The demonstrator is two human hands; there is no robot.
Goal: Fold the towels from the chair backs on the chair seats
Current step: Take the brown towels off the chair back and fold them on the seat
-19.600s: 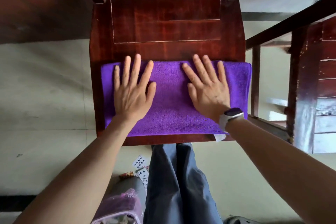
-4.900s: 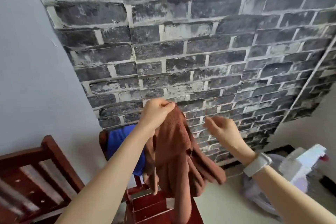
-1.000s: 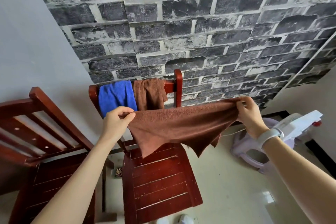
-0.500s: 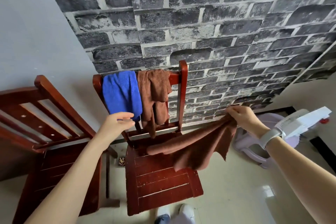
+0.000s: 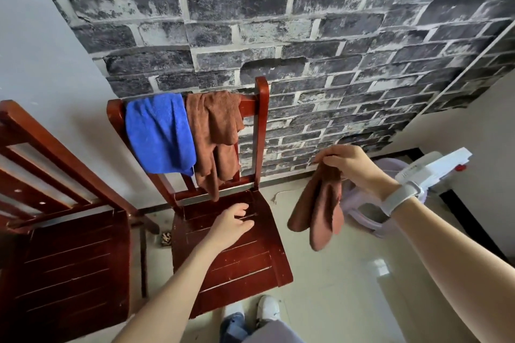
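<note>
Dark brick-patterned wall (image 5: 278,22) fills the background above a pale tiled floor (image 5: 334,287). Two red-brown wooden chairs stand against it: the left chair (image 5: 64,259) is cut by the frame edge, and the middle chair (image 5: 239,262) has a slatted seat. Over the middle chair's back rail hang a blue towel (image 5: 158,133) and, just beside it on the right, a brown towel (image 5: 216,133) drooping toward the seat. A white and lilac appliance (image 5: 434,167) sits on the floor at far right. A second brown towel (image 5: 320,211) dangles bunched in the air, right of the seat and clear of it, pinched at its top by the right hand (image 5: 345,161), which wears a white wristband (image 5: 401,196). The left hand (image 5: 231,227) reaches over the seat's rear slats, fingers loosely spread, holding nothing.
</note>
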